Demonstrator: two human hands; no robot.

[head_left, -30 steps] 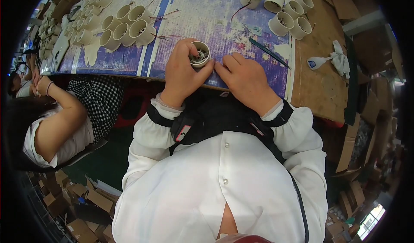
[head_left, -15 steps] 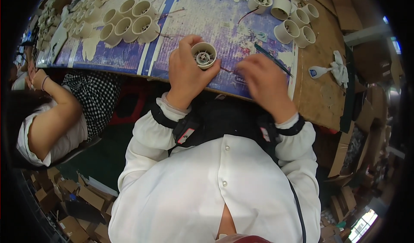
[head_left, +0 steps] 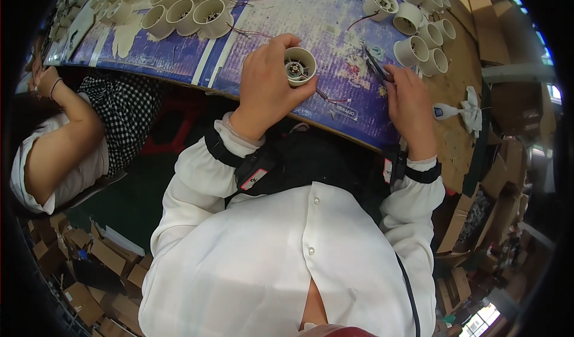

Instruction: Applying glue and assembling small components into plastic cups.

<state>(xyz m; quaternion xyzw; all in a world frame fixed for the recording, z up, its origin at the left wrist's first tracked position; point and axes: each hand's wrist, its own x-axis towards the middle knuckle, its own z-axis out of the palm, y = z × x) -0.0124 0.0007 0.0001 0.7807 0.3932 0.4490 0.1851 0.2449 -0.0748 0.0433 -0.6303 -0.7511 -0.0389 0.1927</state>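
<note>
1. In the head view, the left hand [head_left: 269, 77] is holding a white cup-shaped housing [head_left: 300, 67], thumb and fingers curving around its wall; the housing is sitting near the front edge of the table [head_left: 281, 20], its open mouth facing up.
2. The right hand [head_left: 411, 101] is pinching the near end of a dark slim tool [head_left: 374, 62], to the right of the housing.
3. A wire lead [head_left: 330, 98] is trailing out beside the left thumb toward the right hand; it could be snagging on the tool or a finger, and a tug might be straining its joint.
4. If the left grip were loosening, the housing could be tipping toward the near edge.
5. A careless tool point might be scratching the small parts inside the housing.
6. The left palm is hiding much of the housing's outer wall, and the thumb is covering where the lead is leaving it.
7. The right fingers are masking the tool's near end; whether it is clearing the tabletop, one cannot tell.
8. The frame's upper edge is cutting off some left-hand cups [head_left: 209, 19].
</note>
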